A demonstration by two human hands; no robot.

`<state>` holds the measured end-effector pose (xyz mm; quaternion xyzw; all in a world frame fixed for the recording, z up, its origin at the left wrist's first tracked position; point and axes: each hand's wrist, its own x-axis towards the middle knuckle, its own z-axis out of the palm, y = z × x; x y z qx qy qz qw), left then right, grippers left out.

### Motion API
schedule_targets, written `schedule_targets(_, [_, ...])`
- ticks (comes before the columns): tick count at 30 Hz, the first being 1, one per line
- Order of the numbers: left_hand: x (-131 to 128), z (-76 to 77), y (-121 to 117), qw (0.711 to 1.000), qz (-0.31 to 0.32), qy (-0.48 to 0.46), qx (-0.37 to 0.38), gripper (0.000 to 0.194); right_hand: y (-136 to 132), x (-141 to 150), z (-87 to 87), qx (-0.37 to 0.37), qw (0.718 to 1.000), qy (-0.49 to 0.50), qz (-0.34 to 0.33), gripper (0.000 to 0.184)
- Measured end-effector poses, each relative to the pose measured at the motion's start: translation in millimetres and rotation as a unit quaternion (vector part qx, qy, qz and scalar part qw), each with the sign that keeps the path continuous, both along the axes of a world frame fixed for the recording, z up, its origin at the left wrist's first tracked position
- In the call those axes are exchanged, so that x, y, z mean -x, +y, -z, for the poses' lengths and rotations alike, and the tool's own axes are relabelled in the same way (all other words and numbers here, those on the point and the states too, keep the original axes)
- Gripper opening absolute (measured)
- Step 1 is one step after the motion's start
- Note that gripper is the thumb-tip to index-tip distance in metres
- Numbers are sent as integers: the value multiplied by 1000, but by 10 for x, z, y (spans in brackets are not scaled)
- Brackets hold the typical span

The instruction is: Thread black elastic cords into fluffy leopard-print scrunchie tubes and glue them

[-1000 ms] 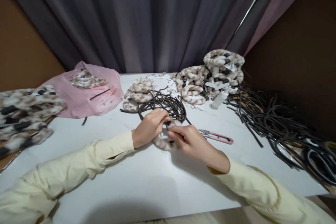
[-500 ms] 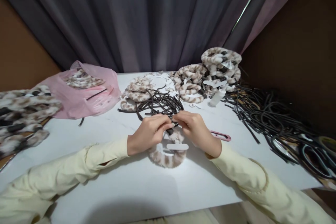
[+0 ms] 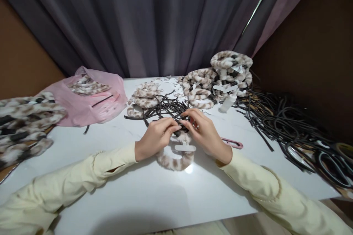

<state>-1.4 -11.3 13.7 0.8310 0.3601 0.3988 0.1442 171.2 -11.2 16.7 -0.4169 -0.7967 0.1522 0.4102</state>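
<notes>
My left hand [image 3: 156, 136] and my right hand [image 3: 205, 134] meet over a furry spotted hair ring [image 3: 176, 161] that lies on the white table [image 3: 154, 187]. Both pinch the ring's dark bare end between fingertips, the fingers closed on it. A white tag [image 3: 185, 148] crosses the ring's middle. Just behind my hands lies a tangle of dark rubber cords [image 3: 165, 107].
Small pink snips [image 3: 232, 143] lie right of my right hand. Finished furry rings [image 3: 220, 77] are heaped at the back with a small white bottle [image 3: 228, 103]. A pink bag [image 3: 88, 97] sits left, furry strips [image 3: 24, 117] far left, many black cords [image 3: 298, 128] right.
The ring was turned so its loop now lies toward me with the tag showing. Both hands shifted slightly back and closed together on its dark end.
</notes>
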Motion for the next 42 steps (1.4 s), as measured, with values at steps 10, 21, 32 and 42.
schedule_targets(10, [120,168,97,946,175,5,-272,15,-79,-1,-93,162,975,-34,-146,8])
schedule_targets(21, [62,144,20,957,123,10,-262,18,-191,105,49,-117,991,-69,-7,10])
schedule_targets(32, [29,71,9,989,9,-41,-139,13,-158,140,100,-273,919,-274,80,17])
schedule_targets(42, [-126,52,-71,991,-59,-53,107,16,-106,132,146,-338,893,-284,82,27])
